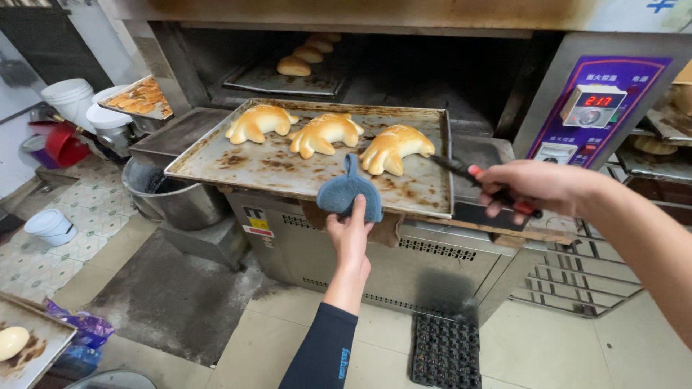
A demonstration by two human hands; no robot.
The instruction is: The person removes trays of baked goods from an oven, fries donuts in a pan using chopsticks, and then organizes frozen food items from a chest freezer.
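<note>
Blue pad (351, 193) pinched on baking tray (274, 164) by left hand (350, 238), right hand (537, 186) fingers gripping tongs (468, 175)

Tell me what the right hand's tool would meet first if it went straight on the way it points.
Probably the nearest golden bun on the baking tray: the dark tool in the right hand points left at it, tip close beside it. Depth is unclear, so contact can't be told.

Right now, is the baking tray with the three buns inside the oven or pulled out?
Pulled out. The baking tray sits in front of the oven opening, its near edge held by the left hand through a blue pad.
</note>
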